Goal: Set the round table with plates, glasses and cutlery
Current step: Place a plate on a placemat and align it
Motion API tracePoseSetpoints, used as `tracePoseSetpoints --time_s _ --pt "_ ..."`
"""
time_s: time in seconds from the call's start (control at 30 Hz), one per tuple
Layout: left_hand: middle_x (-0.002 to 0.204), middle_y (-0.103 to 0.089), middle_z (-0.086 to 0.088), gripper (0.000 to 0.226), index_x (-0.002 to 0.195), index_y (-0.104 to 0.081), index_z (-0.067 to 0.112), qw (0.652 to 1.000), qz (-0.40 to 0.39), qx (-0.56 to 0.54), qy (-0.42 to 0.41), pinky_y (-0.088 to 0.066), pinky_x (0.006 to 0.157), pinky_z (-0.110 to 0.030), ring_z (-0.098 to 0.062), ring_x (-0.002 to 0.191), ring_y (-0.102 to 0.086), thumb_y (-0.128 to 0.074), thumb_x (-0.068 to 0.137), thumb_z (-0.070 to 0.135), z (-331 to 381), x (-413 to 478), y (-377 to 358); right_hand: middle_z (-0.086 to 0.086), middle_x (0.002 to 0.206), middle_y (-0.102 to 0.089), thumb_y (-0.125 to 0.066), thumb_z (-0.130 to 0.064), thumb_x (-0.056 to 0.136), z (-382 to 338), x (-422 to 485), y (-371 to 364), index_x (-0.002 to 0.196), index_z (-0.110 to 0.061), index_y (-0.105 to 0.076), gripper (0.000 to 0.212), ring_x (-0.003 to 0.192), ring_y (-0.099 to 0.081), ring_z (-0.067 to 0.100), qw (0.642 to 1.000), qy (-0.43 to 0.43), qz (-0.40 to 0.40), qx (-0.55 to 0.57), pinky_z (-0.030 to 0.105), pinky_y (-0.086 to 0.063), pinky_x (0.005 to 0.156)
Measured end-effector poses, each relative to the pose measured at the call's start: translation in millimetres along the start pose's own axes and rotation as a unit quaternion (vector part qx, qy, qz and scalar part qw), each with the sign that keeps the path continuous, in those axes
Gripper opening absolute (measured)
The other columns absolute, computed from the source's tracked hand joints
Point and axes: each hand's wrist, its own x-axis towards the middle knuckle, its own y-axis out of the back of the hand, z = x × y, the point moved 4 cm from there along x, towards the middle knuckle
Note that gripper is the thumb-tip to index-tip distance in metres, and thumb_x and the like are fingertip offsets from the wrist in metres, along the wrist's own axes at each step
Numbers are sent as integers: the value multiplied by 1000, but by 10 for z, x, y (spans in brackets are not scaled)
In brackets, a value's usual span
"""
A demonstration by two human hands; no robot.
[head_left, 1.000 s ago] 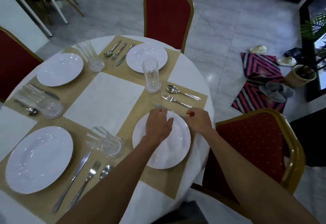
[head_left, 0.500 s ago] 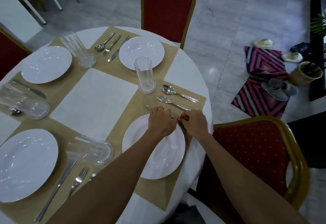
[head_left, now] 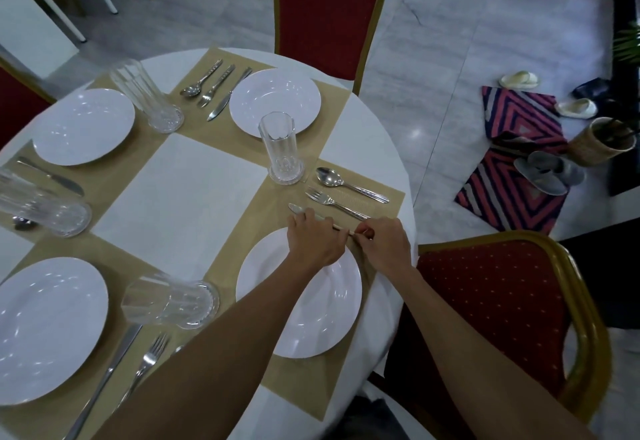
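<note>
Hands now closer together; fingers of left hand (head_left: pixel 317 244) and right hand (head_left: pixel 384 248) pinch the knife (head_left: pixel 298 209).

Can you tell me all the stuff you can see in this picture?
round table: one, white cloth, centre
placemats: four, tan, on the round table
plates: four, white, one per placemat
glasses: four, clear, beside the plates
knives: four, silver, beside the plates
forks: three visible, silver, beside knives
spoons: at least three, silver, with the cutlery
chairs: three, red and gold, around the round table
rug: one, pink-and-dark stripes, floor at right
slippers: two grey, two pale, on and beside the rug
basket: one, woven, beside the rug
left hand: curled over the right-side knife
right hand: pinches that knife's handle
</note>
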Motion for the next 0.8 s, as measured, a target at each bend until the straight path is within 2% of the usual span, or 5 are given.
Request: tracePoseSetpoints --time_s 0.2,0.37,0.57,0.67,0.8 --pt "133 -51 -15 55 126 -62 23 1000 -2 -30 -6 -30 107 -42 -31 124 -46 -30 96 57 2 33 -38 -4 85 -67 -73 -29 85 19 -29 3 82 -27 -75 4 90 -58 20 1000 -16 8 11 33 -52 70" --pt "138 -47 -15 54 129 -59 24 999 -12 -44 -8 -30 108 -42 -31 130 -43 -30 97 56 -10 61 -56 -4 85 -67 -75 -29 85 19 -30 -18 82 -25 -75 4 90 -60 20 999 -22 6 25 33 -52 70" --pt "138 -48 -15 53 126 -62 21 996 -6 -83 9 -34 109 -43 -31 130 -44 -33 96 54 -49 70 -66 2 100 -58 -69 -32 86 159 -131 139 100 -23 -73 17 104 -46 19 998 -40 34 28 33 -46 80" --pt "131 -51 -15 50 117 -67 19 996 20 -91 10 -35 108 -42 -30 126 -46 -36 94 51 -20 68 -63 2 101 -62 -68 -30 86 323 -181 164 101 -23 -73 17 105 -50 21 997 -46 37 43 34 -46 84" --pt "127 -56 -14 48 115 -68 19 997 41 -65 -15 -35 107 -43 -29 122 -50 -35 96 47 62 48 -34 0 95 -70 -72 -31 82 404 -196 98 96 -27 -76 14 96 -60 23 998 -36 22 48 39 -53 85"
